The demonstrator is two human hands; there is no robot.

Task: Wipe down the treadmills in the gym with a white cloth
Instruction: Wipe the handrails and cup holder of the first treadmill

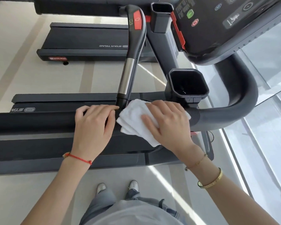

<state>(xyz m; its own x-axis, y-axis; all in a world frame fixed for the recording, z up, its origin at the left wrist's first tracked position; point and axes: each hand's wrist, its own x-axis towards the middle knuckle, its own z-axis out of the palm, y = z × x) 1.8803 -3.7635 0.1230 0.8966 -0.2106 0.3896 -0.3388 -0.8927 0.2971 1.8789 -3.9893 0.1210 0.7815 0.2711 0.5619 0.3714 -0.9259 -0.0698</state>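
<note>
Pale striped floor [31, 75], glass wall [269, 127]

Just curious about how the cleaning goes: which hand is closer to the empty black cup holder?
Right. The right hand presses the white cloth on the handrail just below the cup holder. The left hand rests on the rail further left, beyond the cloth.

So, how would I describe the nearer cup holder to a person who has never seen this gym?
Start at the near treadmill's thick grey handrail, curving from the console. The cup holder is the open black pocket above the cloth under the right hand. The other holder sits farther away, beside the red strip.
</note>
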